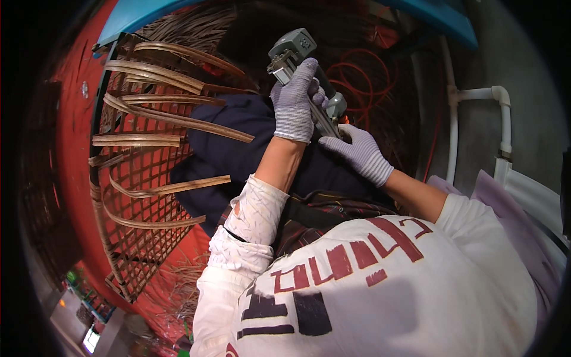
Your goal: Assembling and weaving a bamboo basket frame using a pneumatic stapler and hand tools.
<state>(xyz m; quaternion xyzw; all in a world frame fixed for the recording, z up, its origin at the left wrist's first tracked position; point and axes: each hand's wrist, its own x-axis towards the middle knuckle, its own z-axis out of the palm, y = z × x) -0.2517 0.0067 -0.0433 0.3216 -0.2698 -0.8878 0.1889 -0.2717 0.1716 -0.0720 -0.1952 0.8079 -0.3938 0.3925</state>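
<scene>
A grey pneumatic staple gun [295, 44] is held tilted above my lap, its boxy head pointing away from me. My left hand [294, 101], in a striped light-purple knit glove, is wrapped around the gun just below the head, thumb laid along it. In a matching glove, my right hand [358, 153] pinches the near end of the gun's long metal magazine [324, 124]; some of its fingertips are hidden. To the left of my legs stands a woven brown frame [146, 154], a lattice with several curved strips sticking out toward my knees.
Red air hose [361, 80] lies coiled beyond the gun, over loose brown strips [193, 27] on the floor. Red floor covering [77, 143] spreads at the left. White pipes [476, 94] run along the right wall. Blue surfaces [134, 15] edge the far side.
</scene>
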